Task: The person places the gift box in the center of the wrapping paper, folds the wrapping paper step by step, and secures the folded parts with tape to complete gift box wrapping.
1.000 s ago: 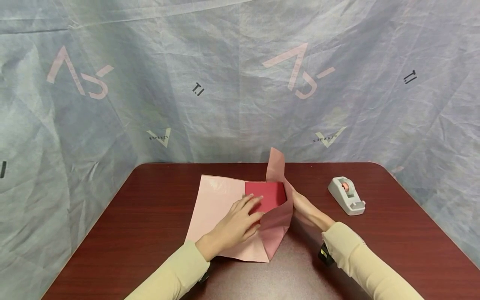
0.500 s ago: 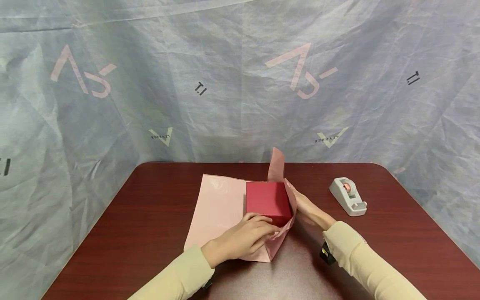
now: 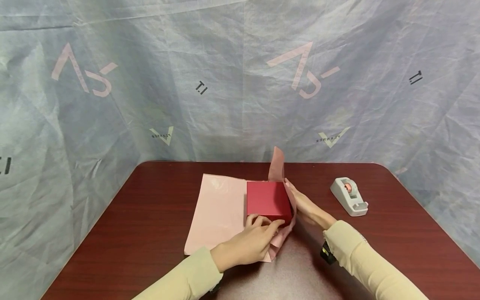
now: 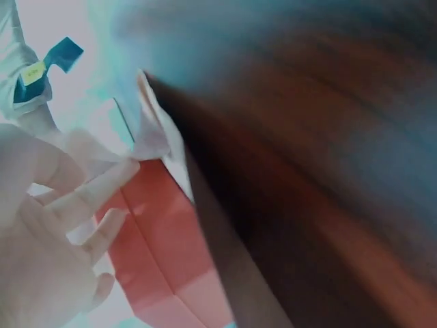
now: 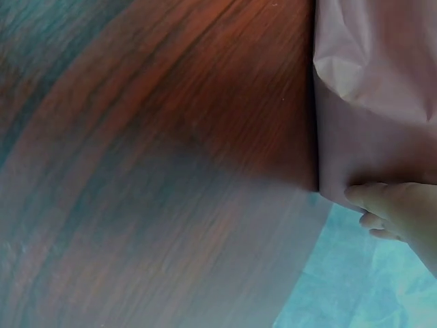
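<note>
A: Left hand [image 3: 250, 245] gripping?
B: Can't tell; near side of red box [image 3: 266, 198], box on pink paper [image 3: 217, 212]. Right hand [image 3: 306, 205] uncurled, against paper's right side.
A: Should keep that side snug while folding.

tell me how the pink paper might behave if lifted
The pink paper probably bends easily, since it wrinkles near the red box. It likely has some stiffness, as its far flap stands up. Its edge looks thin, so it's probably light.

Head view bright and clear; pale glare on the near table [image 3: 258, 279]; wrist views bluish, hazy.
</note>
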Demonstrator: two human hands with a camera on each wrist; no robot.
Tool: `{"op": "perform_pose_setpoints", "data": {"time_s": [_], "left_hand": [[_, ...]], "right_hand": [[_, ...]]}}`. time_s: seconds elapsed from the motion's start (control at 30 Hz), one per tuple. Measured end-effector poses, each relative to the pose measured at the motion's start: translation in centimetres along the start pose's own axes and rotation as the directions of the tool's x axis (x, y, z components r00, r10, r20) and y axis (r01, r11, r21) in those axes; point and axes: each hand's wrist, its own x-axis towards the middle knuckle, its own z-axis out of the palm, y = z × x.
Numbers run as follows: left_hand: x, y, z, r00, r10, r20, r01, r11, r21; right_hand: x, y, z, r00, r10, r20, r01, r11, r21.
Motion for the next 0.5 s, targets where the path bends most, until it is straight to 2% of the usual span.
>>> {"op": "perform_pose_setpoints", "data": {"time_s": [0.07, 0.17, 0.33, 0.43, 0.5], "left_hand": [[0.2, 0.4, -0.2, 0.999, -0.028, 0.024, 0.03, 0.995, -0.091], [0.4, 0.7, -0.1, 0.998, -0.046, 0.038, 0.052, 0.985, -0.164], [0.7, 0.9, 0.4, 0.994, -0.08, 0.068, 0.091, 0.982, -0.166], [0.7, 1.0, 0.8, 0.987, -0.111, 0.116, 0.131, 0.975, -0.181], [0.7, 1.0, 0.8, 0.984, -0.126, 0.126, 0.15, 0.967, -0.204]], "right_hand": [[-0.1, -0.1, -0.1, 1.0, 0.002, 0.011, -0.002, 1.0, -0.009], [-0.1, -0.3, -0.1, 1.0, 0.001, 0.022, -0.001, 1.0, 0.018], [-0.1, -0.3, -0.1, 0.999, -0.024, 0.027, 0.021, 0.996, 0.089], [-0.1, -0.3, -0.1, 0.999, -0.032, 0.035, 0.029, 0.996, 0.08], [-0.2, -0.4, -0.1, 0.999, -0.035, 0.04, 0.032, 0.997, 0.07]]}}
